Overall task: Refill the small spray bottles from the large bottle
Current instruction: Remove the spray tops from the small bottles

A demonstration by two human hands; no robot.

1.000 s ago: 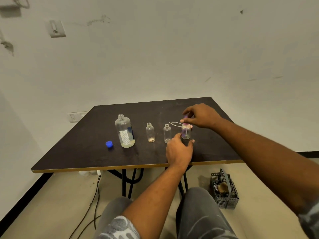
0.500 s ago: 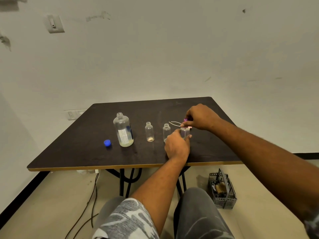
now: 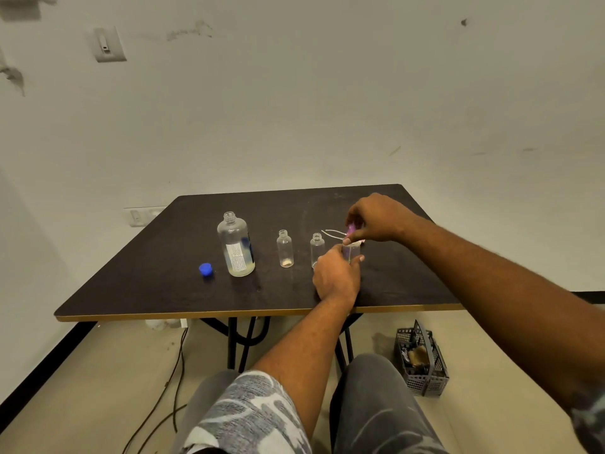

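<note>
The large clear bottle (image 3: 236, 246) stands uncapped on the dark table (image 3: 163, 283), with a little pale liquid at its bottom. Its blue cap (image 3: 205, 269) lies to its left. Two small open bottles stand to its right, one (image 3: 284, 249) with a trace of liquid, the other (image 3: 317, 249) beside my left hand. My left hand (image 3: 337, 276) grips a third small bottle (image 3: 352, 252) near the table's front. My right hand (image 3: 376, 219) pinches that bottle's purple spray top (image 3: 351, 229) just above its neck. Thin white dip tubes (image 3: 332, 233) lie on the table behind.
A grey plastic basket (image 3: 420, 362) with odds and ends sits on the floor to the right of my knees. Black cables (image 3: 170, 371) trail across the floor under the table's left side. A white wall stands close behind the table.
My left hand has closed tighter around the third small bottle. My right hand has shifted slightly at its purple spray top. The other bottles have not moved.
</note>
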